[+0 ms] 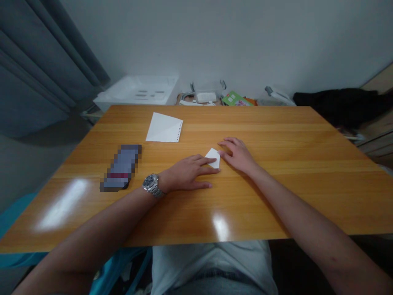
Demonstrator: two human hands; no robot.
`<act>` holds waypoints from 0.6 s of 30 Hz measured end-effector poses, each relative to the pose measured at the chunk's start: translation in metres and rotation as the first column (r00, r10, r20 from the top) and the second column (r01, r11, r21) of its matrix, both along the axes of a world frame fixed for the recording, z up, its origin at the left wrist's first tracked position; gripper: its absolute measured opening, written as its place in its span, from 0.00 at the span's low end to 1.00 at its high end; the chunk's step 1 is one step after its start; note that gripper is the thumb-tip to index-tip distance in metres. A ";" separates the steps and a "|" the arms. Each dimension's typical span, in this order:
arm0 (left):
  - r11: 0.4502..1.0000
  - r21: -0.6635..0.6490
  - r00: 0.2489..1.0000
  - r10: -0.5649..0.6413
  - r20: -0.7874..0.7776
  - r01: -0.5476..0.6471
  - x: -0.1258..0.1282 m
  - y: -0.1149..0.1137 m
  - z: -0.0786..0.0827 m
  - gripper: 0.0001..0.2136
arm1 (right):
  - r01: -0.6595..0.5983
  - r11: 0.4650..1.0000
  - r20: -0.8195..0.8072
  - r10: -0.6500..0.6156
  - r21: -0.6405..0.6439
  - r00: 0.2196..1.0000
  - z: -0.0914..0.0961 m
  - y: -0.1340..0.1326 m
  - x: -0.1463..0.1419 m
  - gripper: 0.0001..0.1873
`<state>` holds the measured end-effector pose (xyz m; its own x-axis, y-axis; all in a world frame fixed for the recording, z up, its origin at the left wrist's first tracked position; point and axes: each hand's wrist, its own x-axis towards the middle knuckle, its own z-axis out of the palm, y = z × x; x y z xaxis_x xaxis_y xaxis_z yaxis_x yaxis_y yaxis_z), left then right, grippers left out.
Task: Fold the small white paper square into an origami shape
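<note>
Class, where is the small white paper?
In the head view, the small white paper lies near centre on the table, partly under the left hand, with the right hand at its right.

Folded paper (214, 153) partly hidden under left fingers (206, 161), phone (122, 163) pixelated

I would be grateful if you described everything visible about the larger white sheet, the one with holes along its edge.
The larger white sheet looks like thin paper, roughly four-sided, with a row of small holes along its right edge. A faint diagonal line crosses it, with slightly different tones either side; whether that is a crease, I cannot tell. It appears blank and lies flat on the wood-look table, left of centre towards the far side. Only the tabletop seems to touch it.
</note>
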<state>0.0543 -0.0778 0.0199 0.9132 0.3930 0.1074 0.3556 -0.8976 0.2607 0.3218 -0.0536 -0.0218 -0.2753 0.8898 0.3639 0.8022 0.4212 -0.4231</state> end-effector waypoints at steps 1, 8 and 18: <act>1.000 -0.001 1.000 0.000 -0.003 0.000 0.000 0.000 0.000 0.27 | 0.010 1.000 0.004 -0.010 0.003 1.000 -0.001 0.001 0.000 0.20; 1.000 -0.008 1.000 -0.002 0.020 0.002 0.000 0.000 0.000 0.26 | 0.037 0.999 0.019 -0.037 -0.014 0.999 -0.005 0.003 -0.001 0.20; 0.999 0.046 0.998 -0.020 0.056 0.018 0.000 -0.001 0.000 0.25 | 0.029 0.999 0.028 -0.029 -0.015 0.999 -0.007 0.005 -0.001 0.21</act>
<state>0.0547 -0.0789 0.0201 0.9125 0.3691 0.1762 0.3241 -0.9154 0.2387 0.3211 -0.0486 -0.0291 -0.2593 0.9029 0.3427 0.8254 0.3914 -0.4068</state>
